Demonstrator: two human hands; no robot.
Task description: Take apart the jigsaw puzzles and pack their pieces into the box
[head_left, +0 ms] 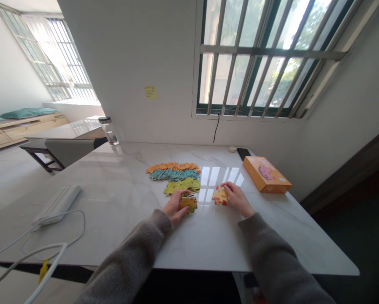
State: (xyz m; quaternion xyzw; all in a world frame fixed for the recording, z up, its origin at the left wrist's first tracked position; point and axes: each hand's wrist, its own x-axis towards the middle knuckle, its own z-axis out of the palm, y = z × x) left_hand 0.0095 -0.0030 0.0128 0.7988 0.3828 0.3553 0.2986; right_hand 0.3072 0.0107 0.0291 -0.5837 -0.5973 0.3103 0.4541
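Note:
My left hand is closed around a small stack of jigsaw puzzle pieces, just in front of the sorted rows. To the right, my right hand has its fingers on a yellow puzzle piece with red parts, low over the table; I cannot tell whether other pieces lie under it. Beyond the left hand lie overlapping rows of pieces: yellow-green pieces nearest, blue-green pieces behind them, and orange pieces farthest back.
An orange box and a black phone sit at the right rear of the white table. A clear bottle stands at the back left. A white power strip with cables occupies the left side.

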